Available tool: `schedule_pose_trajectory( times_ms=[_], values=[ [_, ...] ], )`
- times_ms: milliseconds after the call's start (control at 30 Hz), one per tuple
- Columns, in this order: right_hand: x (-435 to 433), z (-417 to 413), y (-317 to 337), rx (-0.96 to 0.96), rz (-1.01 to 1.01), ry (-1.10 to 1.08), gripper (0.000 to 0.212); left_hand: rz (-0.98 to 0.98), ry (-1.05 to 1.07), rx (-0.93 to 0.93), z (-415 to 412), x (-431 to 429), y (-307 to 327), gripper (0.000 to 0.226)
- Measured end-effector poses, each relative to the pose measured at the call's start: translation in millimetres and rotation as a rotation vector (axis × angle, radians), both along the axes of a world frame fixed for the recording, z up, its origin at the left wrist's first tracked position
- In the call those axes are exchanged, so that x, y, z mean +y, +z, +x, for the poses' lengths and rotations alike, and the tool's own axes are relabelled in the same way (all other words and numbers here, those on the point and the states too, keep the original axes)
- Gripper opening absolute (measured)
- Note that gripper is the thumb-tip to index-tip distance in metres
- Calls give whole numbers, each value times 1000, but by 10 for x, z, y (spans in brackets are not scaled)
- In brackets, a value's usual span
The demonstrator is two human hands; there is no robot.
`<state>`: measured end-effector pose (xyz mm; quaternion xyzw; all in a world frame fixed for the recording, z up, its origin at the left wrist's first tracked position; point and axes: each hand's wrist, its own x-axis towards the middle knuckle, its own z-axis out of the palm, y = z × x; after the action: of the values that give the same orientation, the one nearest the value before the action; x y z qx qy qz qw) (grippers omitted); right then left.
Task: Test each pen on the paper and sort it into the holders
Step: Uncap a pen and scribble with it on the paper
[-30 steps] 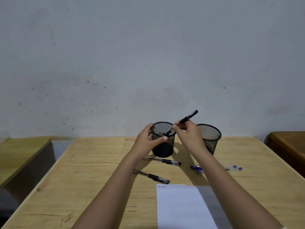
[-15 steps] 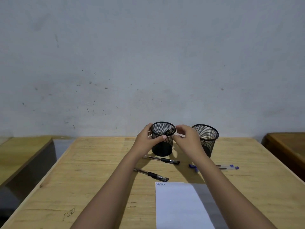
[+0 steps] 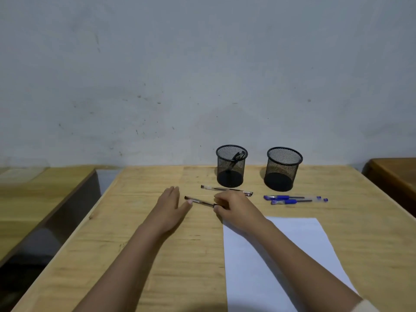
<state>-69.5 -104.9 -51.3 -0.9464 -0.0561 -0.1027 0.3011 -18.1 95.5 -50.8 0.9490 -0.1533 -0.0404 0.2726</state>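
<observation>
Two black mesh holders stand at the table's far side. The left holder (image 3: 231, 167) has one black pen (image 3: 236, 157) leaning inside; the right holder (image 3: 282, 170) looks empty. A black pen (image 3: 201, 202) lies on the wood, and my right hand (image 3: 234, 208) closes its fingers on the pen's right end. My left hand (image 3: 170, 206) lies flat and open beside the pen's left tip, thumb touching it. Another black pen (image 3: 219, 189) lies just behind, partly hidden by my right hand. Two blue pens (image 3: 292, 199) lie to the right. White paper (image 3: 281, 255) lies under my right forearm.
The wooden table (image 3: 146, 244) ends at a left edge with a gap and a lower bench (image 3: 33, 194) beyond it. Another wooden desk (image 3: 396, 176) stands at the far right. A grey wall rises right behind the holders.
The pen my right hand held over the left holder now sits inside it. Both hands have come down from the holder to the nearer black pen on the table.
</observation>
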Motion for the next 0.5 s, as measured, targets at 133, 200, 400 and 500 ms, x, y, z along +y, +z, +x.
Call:
schedule_pose_trajectory(
  times_ms=[133, 200, 400, 500],
  values=[
    [100, 42, -13, -28, -245, 35, 15, 133, -7, -15, -161, 128, -57, 66],
    [135, 59, 7, -48, -321, 12, 15, 131, -11, -12, -197, 128, -46, 67],
    [71, 41, 238, -61, 157, -57, 22, 151, -4, -4, -212, 132, -63, 70],
    [19, -55, 342, -66, 585, -49, 21, 157, 11, 8, -206, 106, -67, 68]
  ],
)
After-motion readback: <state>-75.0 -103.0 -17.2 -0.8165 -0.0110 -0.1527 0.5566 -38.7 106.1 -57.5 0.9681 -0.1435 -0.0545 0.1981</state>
